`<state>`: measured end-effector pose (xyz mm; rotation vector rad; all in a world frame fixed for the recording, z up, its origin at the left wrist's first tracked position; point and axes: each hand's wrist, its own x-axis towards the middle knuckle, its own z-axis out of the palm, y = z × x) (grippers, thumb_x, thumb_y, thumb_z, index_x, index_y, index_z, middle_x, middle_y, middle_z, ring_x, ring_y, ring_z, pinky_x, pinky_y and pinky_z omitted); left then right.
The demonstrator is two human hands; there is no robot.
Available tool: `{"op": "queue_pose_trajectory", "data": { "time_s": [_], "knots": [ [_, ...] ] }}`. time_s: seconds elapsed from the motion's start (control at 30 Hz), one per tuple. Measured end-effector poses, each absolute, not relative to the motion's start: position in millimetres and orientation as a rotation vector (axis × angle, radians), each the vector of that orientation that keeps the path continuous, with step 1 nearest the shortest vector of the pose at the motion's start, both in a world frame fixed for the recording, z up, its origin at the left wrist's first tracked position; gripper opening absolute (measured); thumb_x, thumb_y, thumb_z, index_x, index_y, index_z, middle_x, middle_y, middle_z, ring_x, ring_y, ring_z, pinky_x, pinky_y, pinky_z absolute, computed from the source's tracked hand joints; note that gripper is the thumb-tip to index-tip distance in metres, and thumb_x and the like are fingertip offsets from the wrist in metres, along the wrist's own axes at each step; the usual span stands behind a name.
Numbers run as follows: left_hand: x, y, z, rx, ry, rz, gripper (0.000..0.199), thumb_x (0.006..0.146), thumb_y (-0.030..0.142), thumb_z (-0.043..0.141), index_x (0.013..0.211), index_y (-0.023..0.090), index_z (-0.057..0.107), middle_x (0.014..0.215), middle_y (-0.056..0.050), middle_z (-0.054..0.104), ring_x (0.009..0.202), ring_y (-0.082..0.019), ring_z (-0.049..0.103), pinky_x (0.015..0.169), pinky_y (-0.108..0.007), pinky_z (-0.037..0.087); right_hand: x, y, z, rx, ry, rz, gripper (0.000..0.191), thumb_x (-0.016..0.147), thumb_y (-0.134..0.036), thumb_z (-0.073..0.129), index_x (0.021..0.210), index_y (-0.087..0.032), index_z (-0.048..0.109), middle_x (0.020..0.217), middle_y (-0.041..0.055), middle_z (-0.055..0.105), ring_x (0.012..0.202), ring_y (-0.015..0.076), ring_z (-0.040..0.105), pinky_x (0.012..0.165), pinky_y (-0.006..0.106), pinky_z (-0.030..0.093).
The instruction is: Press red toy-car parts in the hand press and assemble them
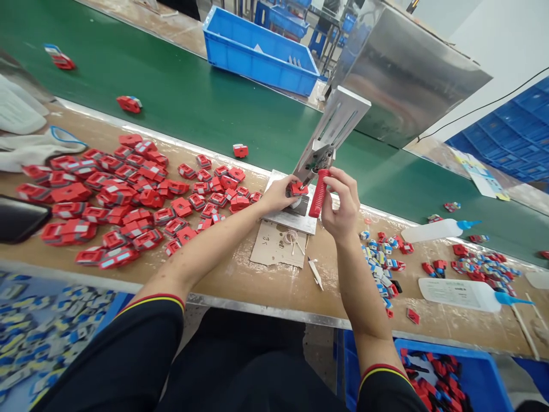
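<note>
My left hand (278, 195) pinches a small red plastic part (297, 187) over the metal base plate (309, 225) of a hand press. My right hand (343, 205) is closed on the press's red lever handle (318, 195), which points down toward me. Above the part, the press's linkage (321, 154) is fixed to a tall slotted metal upright (343, 117). My left fingers partly cover the part, so its exact seating on the plate is hidden. A piece of cardboard (263, 246) with a looped string (291, 237) lies just in front of the base.
Many red parts (141, 171) are heaped left of the press. Behind runs a green conveyor belt (180, 91) with a few pieces on it; a blue crate (261, 60) stands beyond. Rightward are blue-tipped bottles (458, 293) and small mixed parts (380, 260). A white pen-like tool (316, 273) lies nearby.
</note>
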<state>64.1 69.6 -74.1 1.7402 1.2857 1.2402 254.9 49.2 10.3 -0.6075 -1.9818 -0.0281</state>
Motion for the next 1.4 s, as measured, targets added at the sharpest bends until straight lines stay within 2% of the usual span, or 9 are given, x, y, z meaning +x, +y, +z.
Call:
{"op": "queue_pose_trajectory", "data": {
  "time_s": [0.07, 0.2, 0.33, 0.6, 0.83, 1.0, 1.1, 1.23, 1.4],
  "knots": [
    [64.6, 69.8, -75.3, 1.732, 1.287, 1.241, 0.042, 0.077, 0.012, 0.075, 0.117, 0.017, 0.064, 0.110, -0.006, 0.078, 0.101, -0.022, 0.075, 0.097, -0.035, 0.057, 257.4, 41.9, 8.5, -0.753, -1.880, 0.331, 0.023, 0.106, -0.039, 0.048, 0.125, -0.029, 0.056, 0.131, 0.0121, 0.065, 0.110, 0.0240, 0.072, 0.074, 0.039, 0.064],
    [65.3, 71.5, -78.9, 1.699, 1.287, 1.240, 0.042, 0.077, 0.015, 0.076, 0.117, 0.018, 0.064, 0.106, -0.005, 0.078, 0.097, -0.021, 0.074, 0.092, -0.033, 0.057, 258.3, 24.9, 15.9, -0.903, -1.842, 1.217, 0.041, 0.096, -0.063, 0.061, 0.108, -0.024, 0.060, 0.098, 0.0063, 0.070, 0.076, 0.0157, 0.070, 0.054, 0.026, 0.054],
    [62.9, 72.2, -79.3, 1.698, 1.269, 1.237, 0.038, 0.076, 0.016, 0.077, 0.113, 0.018, 0.064, 0.102, -0.005, 0.077, 0.093, -0.020, 0.073, 0.087, -0.032, 0.056, 251.6, 18.9, 12.9, -0.963, -1.784, 1.579, 0.049, 0.085, -0.068, 0.074, 0.096, -0.021, 0.064, 0.085, 0.0039, 0.071, 0.066, 0.0133, 0.066, 0.048, 0.023, 0.048],
    [67.2, 71.3, -68.1, 1.744, 1.326, 1.108, 0.033, 0.080, 0.022, 0.074, 0.111, 0.018, 0.063, 0.095, -0.005, 0.076, 0.090, -0.023, 0.073, 0.086, -0.036, 0.057, 232.9, 47.2, -33.6, -1.036, -1.780, 1.391, 0.057, 0.079, -0.075, 0.074, 0.097, -0.022, 0.064, 0.090, 0.0049, 0.073, 0.062, 0.0131, 0.063, 0.045, 0.024, 0.045],
    [2.3, 39.9, -42.9, 1.939, 1.423, 1.198, 0.060, 0.078, 0.020, 0.075, 0.136, 0.018, 0.062, 0.142, -0.015, 0.068, 0.130, -0.030, 0.065, 0.114, -0.044, 0.050, 292.7, 29.1, -20.9, -0.988, -1.646, 0.922, 0.045, 0.093, -0.061, 0.068, 0.118, -0.023, 0.063, 0.112, 0.0083, 0.074, 0.072, 0.0132, 0.069, 0.052, 0.024, 0.048],
    [-68.2, 1.9, -49.6, 2.030, 1.659, 0.856, 0.038, 0.072, 0.036, 0.083, 0.107, 0.023, 0.077, 0.113, -0.010, 0.078, 0.117, -0.035, 0.069, 0.112, -0.052, 0.049, 316.4, 5.8, -13.8, -1.046, -1.885, 0.652, 0.024, 0.098, -0.046, 0.068, 0.098, -0.022, 0.072, 0.087, 0.0027, 0.073, 0.069, 0.0145, 0.063, 0.060, 0.028, 0.048],
    [-73.9, -9.0, -58.9, 2.020, 1.726, 0.722, 0.022, 0.073, 0.033, 0.081, 0.094, 0.025, 0.077, 0.101, -0.010, 0.079, 0.112, -0.037, 0.072, 0.112, -0.056, 0.048, 304.7, 0.3, -21.9, -1.035, -2.253, 0.648, 0.020, 0.092, -0.042, 0.076, 0.095, -0.022, 0.072, 0.090, 0.0035, 0.074, 0.073, 0.0167, 0.064, 0.069, 0.032, 0.050],
    [-68.3, -17.6, -61.1, 1.946, 1.733, 1.041, 0.025, 0.081, 0.036, 0.078, 0.103, 0.024, 0.077, 0.107, -0.010, 0.079, 0.106, -0.033, 0.074, 0.110, -0.053, 0.052, 294.9, -4.6, -37.4, -1.027, -2.466, 0.650, 0.022, 0.086, -0.034, 0.085, 0.100, -0.022, 0.072, 0.098, 0.0049, 0.075, 0.083, 0.0194, 0.068, 0.076, 0.032, 0.051],
    [-39.2, -26.5, -59.0, 1.371, 1.392, 1.715, 0.045, 0.083, 0.056, 0.084, 0.115, 0.025, 0.074, 0.110, -0.007, 0.076, 0.092, -0.020, 0.075, 0.085, -0.034, 0.064, 283.9, -12.6, -51.2, -1.018, -2.542, 0.696, 0.019, 0.087, -0.026, 0.085, 0.104, -0.024, 0.075, 0.104, 0.0050, 0.077, 0.098, 0.0220, 0.071, 0.079, 0.032, 0.051]
  ]
}}
